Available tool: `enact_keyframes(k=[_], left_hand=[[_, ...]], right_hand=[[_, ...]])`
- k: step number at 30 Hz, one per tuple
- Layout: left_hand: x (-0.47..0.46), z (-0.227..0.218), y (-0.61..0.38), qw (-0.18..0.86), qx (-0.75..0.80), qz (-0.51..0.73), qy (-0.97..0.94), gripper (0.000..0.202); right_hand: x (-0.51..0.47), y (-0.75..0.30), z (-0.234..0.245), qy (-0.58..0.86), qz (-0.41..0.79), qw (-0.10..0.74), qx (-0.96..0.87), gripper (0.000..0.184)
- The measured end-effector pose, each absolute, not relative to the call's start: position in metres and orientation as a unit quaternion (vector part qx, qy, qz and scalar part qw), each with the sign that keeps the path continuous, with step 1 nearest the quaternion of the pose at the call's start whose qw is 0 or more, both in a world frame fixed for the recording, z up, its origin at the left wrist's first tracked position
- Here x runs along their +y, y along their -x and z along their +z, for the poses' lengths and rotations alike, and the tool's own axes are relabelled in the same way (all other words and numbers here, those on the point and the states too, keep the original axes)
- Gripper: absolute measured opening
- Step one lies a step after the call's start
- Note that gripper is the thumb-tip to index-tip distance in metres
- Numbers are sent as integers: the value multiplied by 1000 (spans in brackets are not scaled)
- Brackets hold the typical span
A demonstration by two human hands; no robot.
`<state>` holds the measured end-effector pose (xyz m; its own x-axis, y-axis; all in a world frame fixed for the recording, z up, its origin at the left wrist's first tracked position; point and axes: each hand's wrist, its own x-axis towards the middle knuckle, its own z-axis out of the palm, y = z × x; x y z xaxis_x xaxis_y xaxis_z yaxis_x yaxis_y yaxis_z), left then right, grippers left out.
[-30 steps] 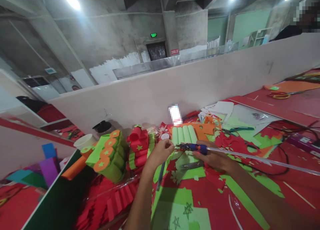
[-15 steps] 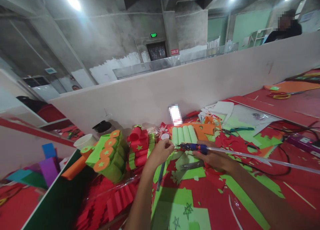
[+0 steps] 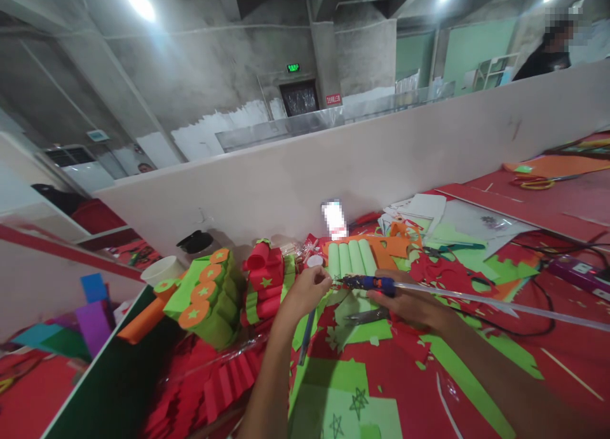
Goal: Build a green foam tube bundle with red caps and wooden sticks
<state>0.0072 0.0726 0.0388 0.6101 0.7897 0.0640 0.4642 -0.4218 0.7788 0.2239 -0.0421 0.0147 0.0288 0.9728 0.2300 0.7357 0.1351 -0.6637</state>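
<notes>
My right hand [image 3: 405, 299] is closed around a blue glue gun [image 3: 376, 283], with a long clear glue stick [image 3: 481, 300] running out of its back to the right. The gun's dark nozzle points left at the fingertips of my left hand [image 3: 311, 288]. Those fingers are pinched together; a tiny piece seems to be at their tips, too small to make out. Just behind the nozzle lies a row of light green foam rolls [image 3: 351, 256]. Below the hands are green foam scraps with small cut stars [image 3: 332, 337] and a dark tool [image 3: 365, 315].
Left of my hands stand a red foam bundle with a star [image 3: 265, 281] and a green foam bundle with orange discs [image 3: 210, 299]. A lit phone [image 3: 334, 218] leans on the white partition [image 3: 267, 197]. Scissors [image 3: 457, 246], offcuts and a black cable lie to the right.
My hands and the glue gun stay almost in the same place. The person beyond the partition at the far right has shifted a little to the right.
</notes>
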Motion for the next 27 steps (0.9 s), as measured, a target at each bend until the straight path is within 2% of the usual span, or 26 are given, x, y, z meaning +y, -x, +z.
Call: enact_keyframes(k=[27], left_hand=[[73, 39, -5, 376, 387, 213, -815, 15]], right_hand=[[-42, -224, 15, 642, 160, 329, -674, 37]])
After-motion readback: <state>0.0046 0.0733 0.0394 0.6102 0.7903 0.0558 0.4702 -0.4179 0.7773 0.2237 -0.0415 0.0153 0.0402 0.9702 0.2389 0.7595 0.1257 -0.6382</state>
